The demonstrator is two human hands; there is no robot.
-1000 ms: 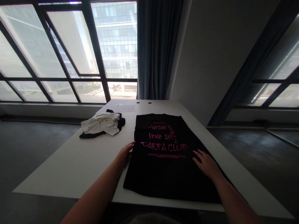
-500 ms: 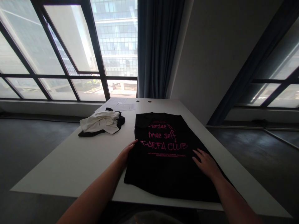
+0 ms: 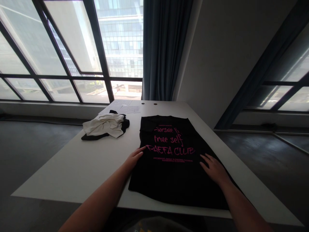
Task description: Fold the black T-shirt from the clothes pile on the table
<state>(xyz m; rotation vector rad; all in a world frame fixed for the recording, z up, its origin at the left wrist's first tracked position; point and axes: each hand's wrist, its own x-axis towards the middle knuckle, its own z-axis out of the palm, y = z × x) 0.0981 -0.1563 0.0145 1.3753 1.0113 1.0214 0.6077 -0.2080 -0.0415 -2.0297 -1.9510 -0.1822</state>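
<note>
A black T-shirt point(image 3: 166, 183) with pink lettering lies spread on the white table point(image 3: 72, 174), its hem near the table's front edge. One sleeve is folded inward over the upper left of the print. My left hand point(image 3: 134, 158) rests on the shirt's left edge, fingers stretched towards the lettering. On the right part of the shirt lies my right hand point(image 3: 213, 167), palm down with its fingers spread. Neither hand grips the cloth.
A crumpled heap of white and black clothing point(image 3: 105, 125) lies at the table's left. Behind it are paper sheets point(image 3: 129, 109). Two round holes point(image 3: 155, 104) show near the far edge. A blue curtain point(image 3: 164, 48) hangs beyond, next to large windows.
My left hand has shifted slightly right, further over the shirt's edge. My right hand stays nearly in place, and the shirt lies as before.
</note>
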